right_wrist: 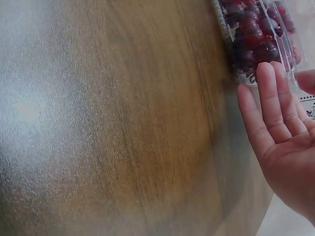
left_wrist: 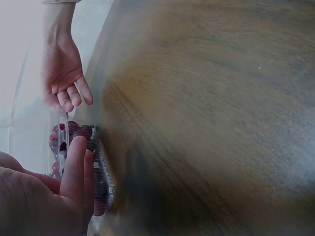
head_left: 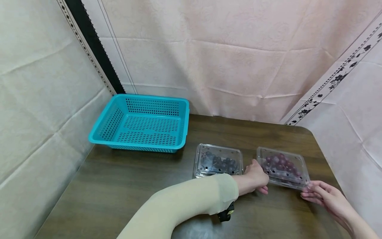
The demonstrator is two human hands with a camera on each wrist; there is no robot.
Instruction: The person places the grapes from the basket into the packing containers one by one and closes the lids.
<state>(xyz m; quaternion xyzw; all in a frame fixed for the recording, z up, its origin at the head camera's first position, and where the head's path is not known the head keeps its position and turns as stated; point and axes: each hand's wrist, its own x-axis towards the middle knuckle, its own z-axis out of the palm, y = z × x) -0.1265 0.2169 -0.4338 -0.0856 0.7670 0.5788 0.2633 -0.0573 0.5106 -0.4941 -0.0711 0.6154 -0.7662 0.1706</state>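
A clear plastic clamshell box of red grapes (head_left: 282,163) lies on the right of the table, its lid down. My left hand (head_left: 256,176) pinches its left front corner, thumb and fingers on either side of the edge. At the right front corner my right hand (head_left: 326,198) pinches the same box between thumb and outstretched fingers. In the right wrist view, the fingertips (right_wrist: 266,71) touch the end of the box. A second clamshell box (head_left: 219,158), with dark grapes inside, sits just left of the left hand; the left forearm hides part of its front edge.
A blue perforated plastic basket (head_left: 138,146) stands at the back left, with no contents visible. The brown wooden table (head_left: 119,186) meets pale cloth hangings (head_left: 209,66) behind and at both sides. Its right edge runs close to the right hand.
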